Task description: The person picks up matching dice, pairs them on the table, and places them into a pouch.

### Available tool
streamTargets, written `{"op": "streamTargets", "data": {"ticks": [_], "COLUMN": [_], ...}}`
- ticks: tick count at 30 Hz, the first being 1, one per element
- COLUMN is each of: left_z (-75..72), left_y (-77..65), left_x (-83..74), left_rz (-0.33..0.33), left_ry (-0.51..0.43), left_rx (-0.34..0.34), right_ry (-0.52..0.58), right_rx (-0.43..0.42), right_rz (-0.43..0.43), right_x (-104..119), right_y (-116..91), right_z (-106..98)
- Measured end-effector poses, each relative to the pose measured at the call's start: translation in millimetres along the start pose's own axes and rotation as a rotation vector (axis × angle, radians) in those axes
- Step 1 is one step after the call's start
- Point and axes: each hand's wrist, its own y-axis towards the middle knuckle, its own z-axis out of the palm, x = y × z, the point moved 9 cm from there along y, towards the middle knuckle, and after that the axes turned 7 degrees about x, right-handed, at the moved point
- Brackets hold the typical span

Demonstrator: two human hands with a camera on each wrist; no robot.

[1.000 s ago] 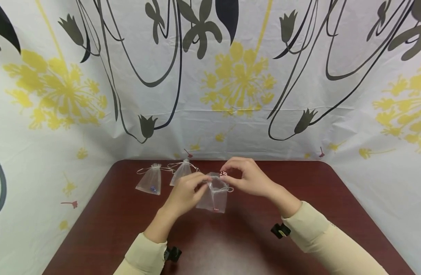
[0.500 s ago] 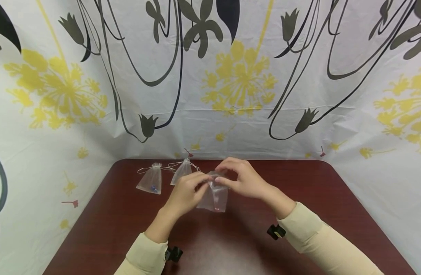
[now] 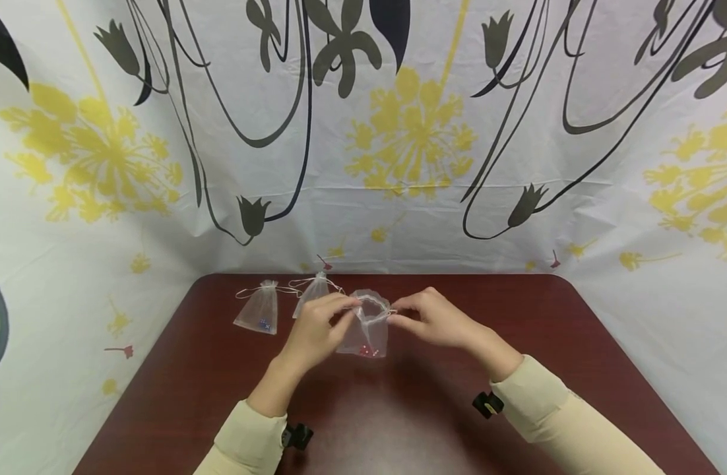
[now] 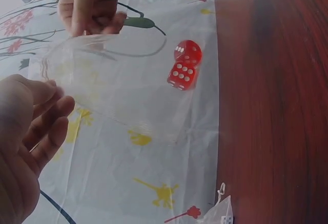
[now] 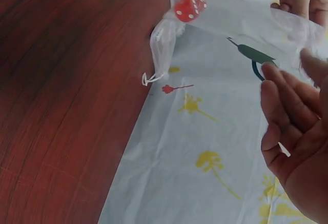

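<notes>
A sheer white drawstring bag [image 3: 363, 330] hangs between the hands with its mouth spread. Two red dice [image 4: 184, 66] lie at its bottom, one by the other in the left wrist view. The left hand [image 3: 317, 331] pinches the left side of the bag's rim between thumb and fingertips. On the opposite side, the right hand [image 3: 435, 318] pinches the rim by its white cord. In the right wrist view the same dice [image 5: 189, 7] show through the mesh, partly overlapping.
Two more sheer bags lie at the back left of the dark red table [image 3: 435, 422]: one bag [image 3: 260, 310] holds blue dice, the other bag [image 3: 313, 290] is partly behind the left hand. A patterned cloth [image 3: 316, 132] stands behind the table.
The right hand held red dice above the bag, reached to its mouth, and let them go. The dice are now at the bottom. The right hand has moved back right to the rim.
</notes>
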Motion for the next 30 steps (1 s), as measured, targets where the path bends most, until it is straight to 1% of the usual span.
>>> {"op": "streamTargets", "data": {"ticks": [3,5,7,8,11,13,14,17,20,22,25,30], "left_z": [-1.6,-4.1,-9.2,-12.5,-22.5,-26.6,-27.6,-28.7,-30.9,-30.7,-26.8,-15.4], "left_y": [0.0,0.1,-0.1,-0.5,-3.1,-4.7,-5.2,-5.4,-7.1,-8.6,-10.2,-11.0], "left_x": [0.5,1.5,3.8,6.1,14.3,19.4,21.8,28.1,37.7,44.9,54.1,68.1], "left_rz": [0.004,0.017,0.027,0.025,-0.002,-0.029,-0.042,-0.077,-0.139,-0.191,-0.255,-0.329], "left_ry": [0.002,0.004,0.001,-0.001,0.009,0.026,0.037,0.039,0.039,0.049,0.074,0.095], "left_rx": [-0.020,-0.049,-0.103,-0.140,-0.253,-0.298,-0.308,-0.309,-0.324,-0.319,-0.279,-0.185], "right_ry": [-0.001,0.017,0.051,0.069,0.114,0.130,0.133,0.132,0.118,0.112,0.117,0.134], "right_rx": [-0.019,-0.043,-0.063,-0.073,-0.117,-0.142,-0.153,-0.179,-0.235,-0.274,-0.301,-0.267], "right_rz": [-0.014,-0.021,-0.030,-0.030,-0.023,-0.019,-0.019,-0.020,0.006,0.032,0.066,0.124], "right_x": [0,0,0,-1,-5,-9,-11,-18,-29,-38,-48,-65], "right_y": [-1,-2,-3,-4,-7,-9,-10,-12,-18,-24,-31,-32], "right_z": [-2,-5,-9,-11,-18,-22,-24,-28,-35,-40,-42,-34]}}
